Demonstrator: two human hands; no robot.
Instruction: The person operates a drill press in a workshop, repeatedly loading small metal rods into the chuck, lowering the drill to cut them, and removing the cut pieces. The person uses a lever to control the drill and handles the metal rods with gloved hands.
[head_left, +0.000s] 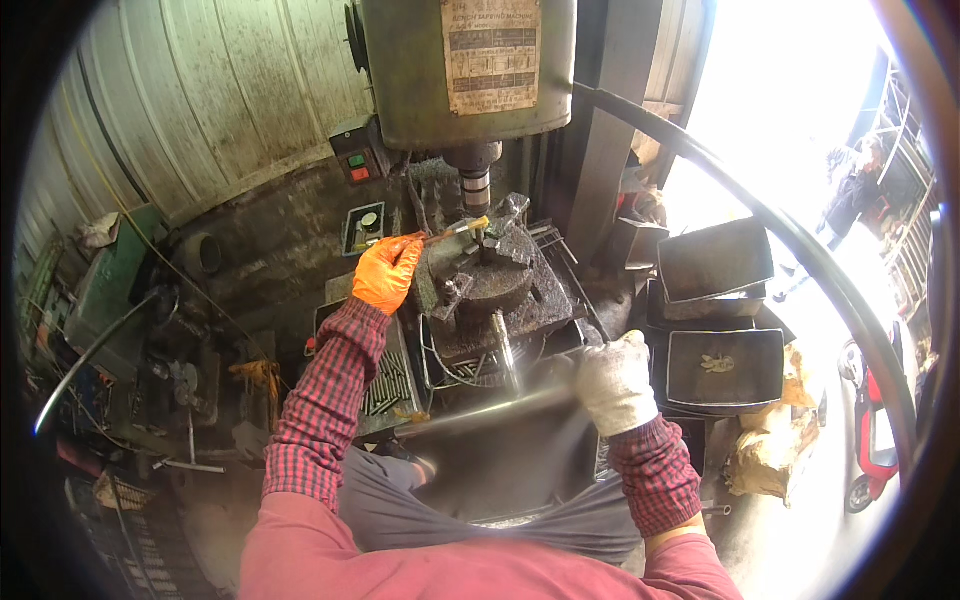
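While the left hand point(388, 272), left of centre, clasps the brush point(457, 231), whose long axis runs right and slightly up from the grip, the tip sits by the fixture point(497, 284) at centre; the right hand point(614, 382), right of centre, is farther, its grip unclear; the label point(492, 55), top centre, bears rows of print.

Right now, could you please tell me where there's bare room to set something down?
The pale floor between the tan sack and red wheeled thing looks bare. Crowded: the machine fixture, where the left hand holds a brush.
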